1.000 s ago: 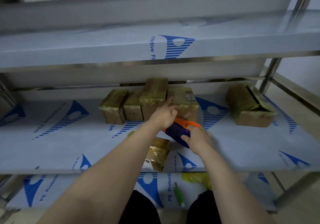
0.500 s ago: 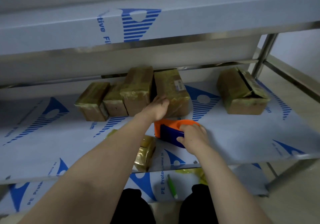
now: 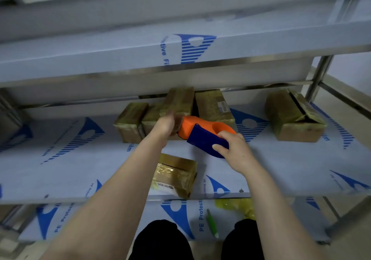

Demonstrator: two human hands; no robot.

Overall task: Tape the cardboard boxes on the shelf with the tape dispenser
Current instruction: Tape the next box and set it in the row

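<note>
Lower centre: green pen (image 3: pixel 212 223) on bottom shelf. Small taped brown cardboard box (image 3: pixel 176 174) at middle shelf (image 3: pixel 70 169) front edge. Right hand (image 3: pixel 232 149) grips orange-and-blue plastic tape dispenser (image 3: pixel 198 133), centre frame. Left hand (image 3: pixel 165 124) at dispenser's nose, blurred, grip unclear. Behind: row of taped cardboard boxes (image 3: pixel 212 105); open-flapped cardboard box (image 3: pixel 291 117) far right.

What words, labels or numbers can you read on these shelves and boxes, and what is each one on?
"tive Fi", cut off: film on the upper shelf.
"ilm", cut off: film on the middle shelf.
"PE Protect", cut off: film on the bottom shelf.
White label on the back box: too blurred to read.
Label on the near box: too small to read.
</note>
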